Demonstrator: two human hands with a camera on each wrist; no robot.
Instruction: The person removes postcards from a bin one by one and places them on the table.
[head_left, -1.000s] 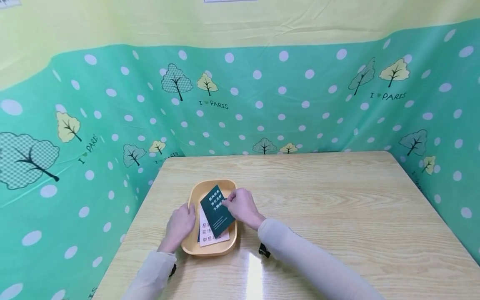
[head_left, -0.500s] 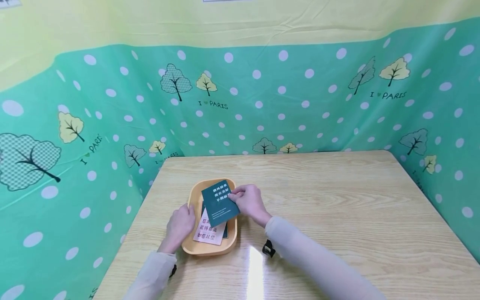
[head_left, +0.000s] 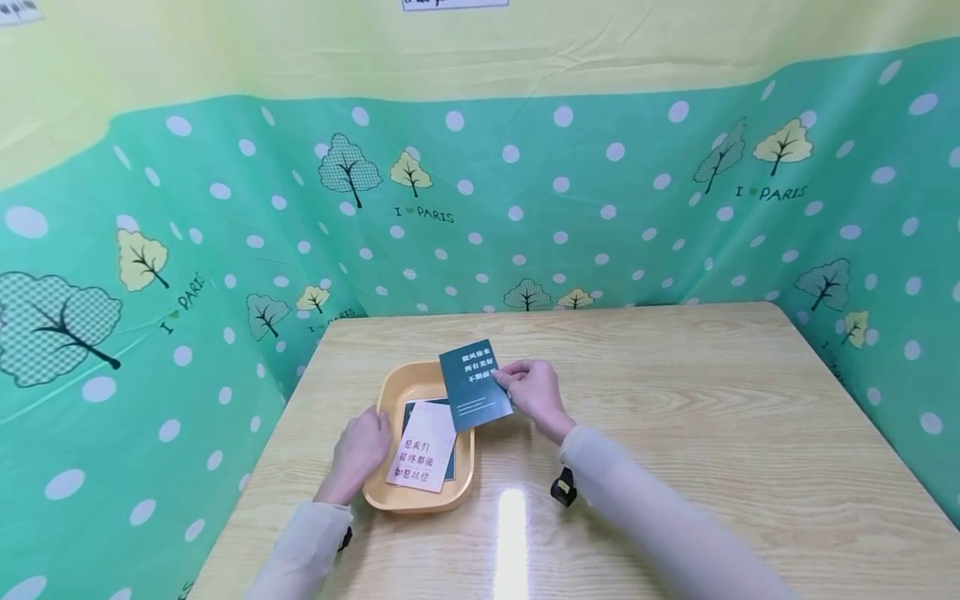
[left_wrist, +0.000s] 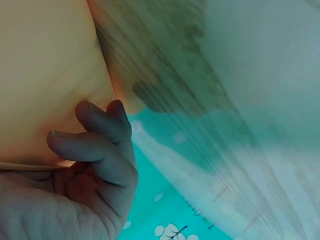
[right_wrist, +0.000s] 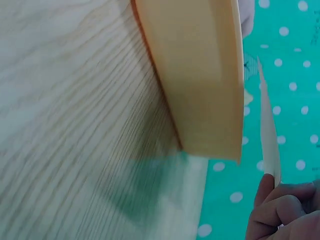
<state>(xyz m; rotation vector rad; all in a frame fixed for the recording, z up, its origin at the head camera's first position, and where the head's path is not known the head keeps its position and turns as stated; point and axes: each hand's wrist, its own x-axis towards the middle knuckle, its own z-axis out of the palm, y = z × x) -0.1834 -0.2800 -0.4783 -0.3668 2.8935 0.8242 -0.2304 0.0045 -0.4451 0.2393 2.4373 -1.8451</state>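
The right hand (head_left: 536, 392) pinches the right edge of a dark green card (head_left: 474, 392) with white lettering, held over the upper right rim of a pale orange tray (head_left: 381, 493). In the right wrist view the card (right_wrist: 270, 145) appears nearly edge-on, raised above the tray wall (right_wrist: 200, 80), with the right hand (right_wrist: 285, 212) at its lower end. Gripping the tray's left rim is the left hand (head_left: 362, 450); its curled fingers (left_wrist: 95, 145) lie against the tray's outer side (left_wrist: 45, 80). Inside the tray a pink lettered card (head_left: 424, 446) overlaps another dark card (head_left: 451, 468).
The tray stands on the left part of a light wooden table (head_left: 645, 417). Behind and beside the table hangs a green and yellow curtain (head_left: 525, 192) with white dots and trees. Black bands (head_left: 564, 487) show at both wrists.
The right hand has moved right and slightly up with the dark green card, from over the tray's middle to its right rim. More of the pink card shows. The left hand has stayed put.
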